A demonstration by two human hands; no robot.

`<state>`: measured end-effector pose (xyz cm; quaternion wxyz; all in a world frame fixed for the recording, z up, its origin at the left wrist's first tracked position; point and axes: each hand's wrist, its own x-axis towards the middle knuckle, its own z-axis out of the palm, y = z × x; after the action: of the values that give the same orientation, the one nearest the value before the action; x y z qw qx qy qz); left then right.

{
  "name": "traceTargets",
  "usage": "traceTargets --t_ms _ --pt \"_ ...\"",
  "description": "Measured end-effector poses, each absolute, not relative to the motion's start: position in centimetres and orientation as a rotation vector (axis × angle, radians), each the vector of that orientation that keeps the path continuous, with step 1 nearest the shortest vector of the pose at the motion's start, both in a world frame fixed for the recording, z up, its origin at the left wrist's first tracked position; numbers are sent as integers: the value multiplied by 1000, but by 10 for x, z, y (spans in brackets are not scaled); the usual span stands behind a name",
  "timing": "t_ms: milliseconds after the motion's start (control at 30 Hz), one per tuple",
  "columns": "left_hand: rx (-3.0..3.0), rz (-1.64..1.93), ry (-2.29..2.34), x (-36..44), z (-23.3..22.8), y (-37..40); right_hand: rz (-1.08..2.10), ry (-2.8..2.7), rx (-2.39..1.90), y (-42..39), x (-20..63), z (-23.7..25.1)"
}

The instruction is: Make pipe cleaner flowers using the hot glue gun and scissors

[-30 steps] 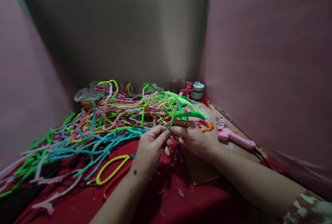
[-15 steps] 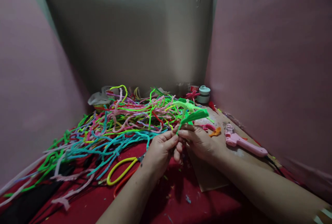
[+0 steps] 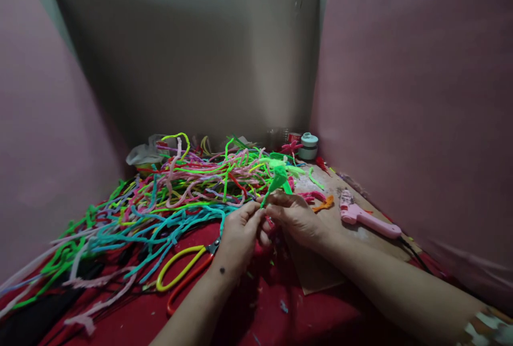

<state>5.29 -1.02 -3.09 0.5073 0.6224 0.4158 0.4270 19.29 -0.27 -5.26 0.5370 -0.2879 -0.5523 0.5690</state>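
Both hands are drifting slightly left of where they were half a second ago, and the green pipe-cleaner stem [image 3: 278, 178] is now standing more upright, its leaf loop folding in. The left hand [image 3: 239, 234] and right hand [image 3: 296, 217] are meeting just in front of the pipe-cleaner pile [image 3: 160, 196], their fingers [image 3: 256, 210] pinching closed on the stem's lower end. Twisting here is probably going best with one hand staying steady while the other is turning, keeping the grip low. Scissors [image 3: 188, 266] are lying left of the hands on the red worktop [image 3: 248, 314]; a pink glue gun [image 3: 366, 219] is resting to their right.
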Motion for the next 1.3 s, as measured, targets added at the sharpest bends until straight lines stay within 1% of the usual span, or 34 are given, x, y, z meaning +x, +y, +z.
traceTargets --t_ms 167,367,500,600,733,933,1000,1167,1300 --pt "1204 957 734 52 -26 -10 1224 -1369 -737 -4 196 -44" --pt "949 713 396 45 -29 -13 1456 -1205 -576 -4 197 -41" --pt "911 672 273 45 -33 -14 1623 -1209 -469 -3 199 -44" --pt "922 687 255 47 -34 -14 1614 -1202 -439 -1 200 -46" --pt "961 751 328 49 -31 -15 1577 -1145 -480 -1 200 -46" --pt "1154 820 592 50 -25 -14 1586 -1066 -550 -2 197 -41" --pt "1350 870 752 51 -27 -14 1567 -1019 -584 -1 195 -43" --pt "2115 1150 1225 53 -40 -18 1506 -881 -674 -2 191 -50" --pt "2348 1112 1331 50 -45 -16 1418 -993 -704 -4 191 -50"
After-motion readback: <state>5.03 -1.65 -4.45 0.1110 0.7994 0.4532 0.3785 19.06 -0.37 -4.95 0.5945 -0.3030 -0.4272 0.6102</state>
